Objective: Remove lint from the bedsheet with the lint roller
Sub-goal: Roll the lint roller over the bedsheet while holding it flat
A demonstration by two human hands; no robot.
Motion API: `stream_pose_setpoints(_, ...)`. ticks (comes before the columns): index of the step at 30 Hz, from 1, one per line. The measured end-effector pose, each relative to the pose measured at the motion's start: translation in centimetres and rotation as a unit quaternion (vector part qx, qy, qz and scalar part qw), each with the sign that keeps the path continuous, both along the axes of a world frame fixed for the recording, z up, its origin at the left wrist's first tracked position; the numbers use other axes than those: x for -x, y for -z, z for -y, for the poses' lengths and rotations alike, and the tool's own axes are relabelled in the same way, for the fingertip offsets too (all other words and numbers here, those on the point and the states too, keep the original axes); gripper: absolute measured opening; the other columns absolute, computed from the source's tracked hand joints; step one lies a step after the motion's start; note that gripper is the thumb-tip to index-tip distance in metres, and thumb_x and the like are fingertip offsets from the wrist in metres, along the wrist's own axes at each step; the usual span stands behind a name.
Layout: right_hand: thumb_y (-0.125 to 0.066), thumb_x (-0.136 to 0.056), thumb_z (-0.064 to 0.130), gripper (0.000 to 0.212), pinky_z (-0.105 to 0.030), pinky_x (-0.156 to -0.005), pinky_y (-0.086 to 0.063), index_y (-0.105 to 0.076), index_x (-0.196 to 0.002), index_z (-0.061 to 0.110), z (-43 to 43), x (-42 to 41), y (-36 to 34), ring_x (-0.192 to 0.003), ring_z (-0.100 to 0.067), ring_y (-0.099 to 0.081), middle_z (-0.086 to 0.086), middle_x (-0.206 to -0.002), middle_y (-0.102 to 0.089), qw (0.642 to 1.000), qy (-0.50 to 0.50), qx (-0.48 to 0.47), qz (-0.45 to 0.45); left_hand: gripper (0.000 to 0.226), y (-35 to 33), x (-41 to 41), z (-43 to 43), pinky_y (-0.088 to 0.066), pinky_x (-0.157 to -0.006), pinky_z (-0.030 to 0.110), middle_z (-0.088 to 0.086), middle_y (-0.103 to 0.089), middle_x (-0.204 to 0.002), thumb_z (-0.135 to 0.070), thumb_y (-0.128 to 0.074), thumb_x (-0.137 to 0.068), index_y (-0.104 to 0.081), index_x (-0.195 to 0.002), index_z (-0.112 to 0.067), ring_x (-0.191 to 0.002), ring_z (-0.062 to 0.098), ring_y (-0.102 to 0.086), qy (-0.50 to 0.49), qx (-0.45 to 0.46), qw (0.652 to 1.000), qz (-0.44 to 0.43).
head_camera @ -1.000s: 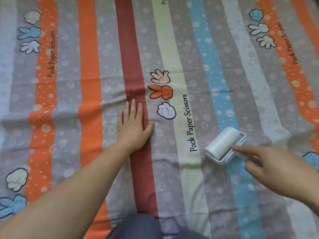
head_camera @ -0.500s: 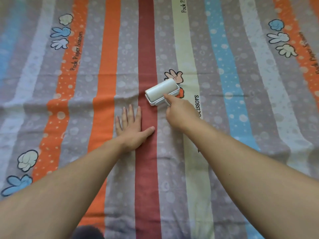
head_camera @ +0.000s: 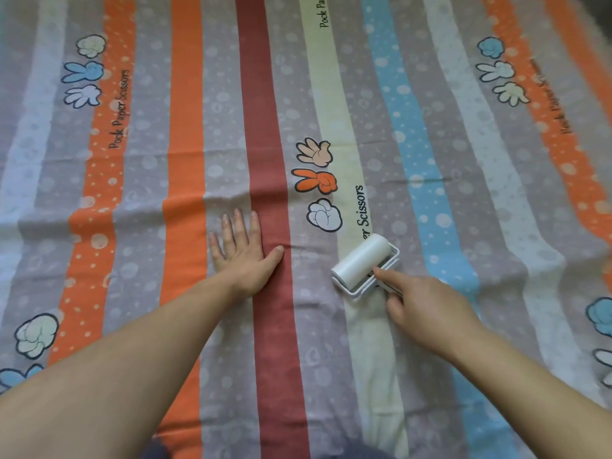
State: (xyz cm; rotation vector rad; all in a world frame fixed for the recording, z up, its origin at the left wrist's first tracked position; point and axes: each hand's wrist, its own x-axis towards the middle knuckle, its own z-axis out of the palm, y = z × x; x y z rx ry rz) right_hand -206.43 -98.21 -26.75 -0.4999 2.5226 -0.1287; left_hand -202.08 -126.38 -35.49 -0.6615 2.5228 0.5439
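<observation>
We judge the step in hand to be a rolling stroke over the bedsheet [head_camera: 185, 127], which fills the whole view. To do it well, we would work stripe by stripe in overlapping passes so that no band is skipped, and flatten the shallow creases running across the cloth near the hands before the drum meets them.

Our left hand [head_camera: 243, 256] lies flat on the grey and dark red stripes with its fingers straight, grasping nothing. It pins the cloth, and we would set it close to each pass so the sheet cannot lift with the sticky paper. Our right hand [head_camera: 427, 309] is wrapped round the handle of the lint roller [head_camera: 362, 261], its index finger [head_camera: 385, 274] stretched forward to the frame. Pressure there should be light and even, with the drum level so its full width touches.

The sheet is striped lengthwise in grey, orange, dark red, cream and blue. It is dotted with pale bubbles and printed with cartoon hands and the words "Pock Paper Scissors". The roller rests on the cream stripe, near the left hand and just below the white fist print [head_camera: 324, 216], angled across the stripe. Its drum and frame are white. We cannot make out any lint on either.
</observation>
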Motion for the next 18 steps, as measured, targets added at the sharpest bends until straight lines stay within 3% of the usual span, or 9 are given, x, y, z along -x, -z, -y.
stream_pose_setpoints(8, -0.046, -0.089, 0.031, 0.052, -0.028, -0.082, -0.048, -0.042, -0.136, 0.054, -4.5, -1.2, -4.4, -0.112, -0.014, -0.059, 0.011, -0.132, -0.059, 0.996, -0.019, -0.081, 0.043, 0.089, -0.4, -0.6, 0.0, 0.025, -0.118, 0.047, 0.001, 0.032, -0.164, -0.065, -0.038, -0.098, 0.015, -0.160, -0.029, -0.147, 0.019, 0.038, -0.009, 0.000, 0.999, -0.042)
stream_pose_setpoints(11, -0.048, -0.089, 0.030, 0.049, -0.016, -0.062, -0.042, -0.047, -0.132, 0.054, -5.1, -0.4, -7.2, -0.074, 0.005, -0.055, 0.015, -0.116, -0.064, 0.993, -0.005, -0.091, 0.079, 0.088, -1.3, -1.1, 1.3, 0.017, -0.122, 0.043, -0.002, 0.022, -0.168, -0.062, -0.047, -0.097, 0.004, -0.162, -0.031, -0.151, 0.016, 0.028, 0.003, -0.007, 0.998, -0.055)
stream_pose_setpoints(13, -0.050, -0.089, 0.031, 0.048, -0.017, -0.058, -0.039, -0.049, -0.129, 0.056, -3.9, 0.1, -8.6, -0.062, 0.004, -0.050, 0.015, -0.111, -0.065, 0.996, 0.012, -0.059, 0.068, 0.093, -1.8, -1.7, 2.1, 0.008, -0.123, 0.043, 0.000, 0.016, -0.169, -0.062, -0.053, -0.093, 0.001, -0.162, -0.031, -0.154, 0.017, 0.018, 0.018, 0.028, 0.995, -0.092)
stream_pose_setpoints(18, -0.048, -0.091, 0.027, 0.050, -0.026, -0.069, -0.044, -0.047, -0.135, 0.051, 5.7, 0.9, -7.1, -0.089, -0.020, -0.060, 0.007, -0.122, -0.064, 0.994, 0.020, 0.108, -0.001, 0.121, -2.0, -3.2, 4.2, 0.015, -0.122, 0.048, 0.006, 0.029, -0.165, -0.082, -0.056, -0.077, 0.015, -0.159, -0.030, -0.151, 0.025, 0.029, -0.002, 0.066, 0.995, -0.068)
